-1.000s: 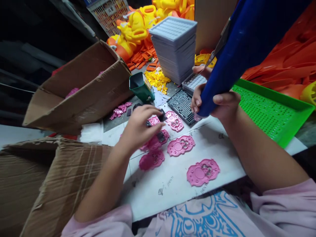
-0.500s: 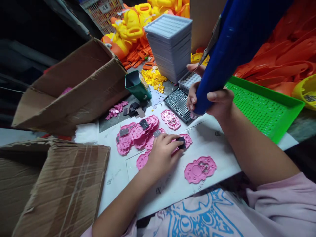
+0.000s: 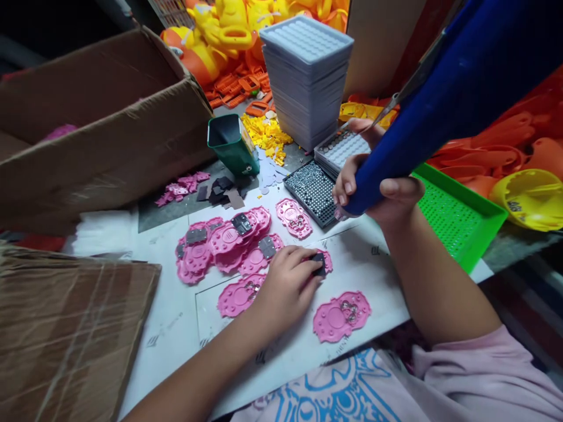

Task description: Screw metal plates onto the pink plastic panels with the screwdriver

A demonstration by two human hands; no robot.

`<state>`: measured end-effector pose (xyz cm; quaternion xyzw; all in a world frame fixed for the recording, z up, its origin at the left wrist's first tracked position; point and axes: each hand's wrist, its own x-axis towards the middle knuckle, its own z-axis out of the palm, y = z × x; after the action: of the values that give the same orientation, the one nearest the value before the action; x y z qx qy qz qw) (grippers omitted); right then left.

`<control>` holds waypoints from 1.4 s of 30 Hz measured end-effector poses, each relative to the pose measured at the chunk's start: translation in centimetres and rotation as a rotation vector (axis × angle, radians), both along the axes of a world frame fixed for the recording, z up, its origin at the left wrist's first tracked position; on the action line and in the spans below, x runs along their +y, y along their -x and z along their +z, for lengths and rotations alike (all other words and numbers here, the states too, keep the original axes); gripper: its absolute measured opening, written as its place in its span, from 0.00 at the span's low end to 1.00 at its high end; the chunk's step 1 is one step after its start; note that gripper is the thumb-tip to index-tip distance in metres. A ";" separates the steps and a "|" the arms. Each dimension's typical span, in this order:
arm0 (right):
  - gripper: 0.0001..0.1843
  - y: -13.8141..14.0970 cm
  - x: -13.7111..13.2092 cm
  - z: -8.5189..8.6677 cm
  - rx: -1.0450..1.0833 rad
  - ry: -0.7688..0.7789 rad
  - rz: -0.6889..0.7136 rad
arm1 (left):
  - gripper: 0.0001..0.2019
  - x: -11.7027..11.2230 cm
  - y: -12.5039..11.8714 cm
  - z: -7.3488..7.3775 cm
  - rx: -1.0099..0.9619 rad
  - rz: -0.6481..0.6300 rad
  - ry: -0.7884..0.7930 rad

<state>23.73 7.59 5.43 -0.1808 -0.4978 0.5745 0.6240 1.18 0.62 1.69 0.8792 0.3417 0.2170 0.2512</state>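
My left hand [image 3: 288, 284] rests on a pink plastic piece [image 3: 324, 261] in the middle of the white table [image 3: 176, 328], its fingertips pinching a small dark square part [image 3: 318, 263] against it. My right hand [image 3: 378, 190] is wrapped round the lower end of a thick blue tool [image 3: 440, 99] held tilted above a black tray of small metal parts [image 3: 311, 190]. More pink pieces lie about: a heap with grey squares on them [image 3: 220, 240], one at the far side [image 3: 294, 218], one by my wrist [image 3: 237, 295] and one nearest me [image 3: 341, 315].
An open cardboard box [image 3: 97, 135] stands at the left, a flattened one [image 3: 65, 334] nearer. A green cup [image 3: 231, 146], a stack of grey trays [image 3: 308, 76], a green perforated tray [image 3: 453, 211], yellow and orange plastic parts [image 3: 229, 41] and loose dark squares [image 3: 220, 190] lie behind.
My left hand came from the heap of pink pieces toward me with the dark square and now presses it onto the middle pink piece. The right hand and blue tool stayed put.
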 end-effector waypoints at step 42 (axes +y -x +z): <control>0.07 2.6 0.7 -0.8 -0.072 0.047 -0.531 | 0.09 0.1 0.3 -1.4 -0.147 -0.109 -0.030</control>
<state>21.11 8.26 4.62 -0.3398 -0.4412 0.3954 0.7304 0.89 0.71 0.25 0.8818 0.2709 0.2721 0.2738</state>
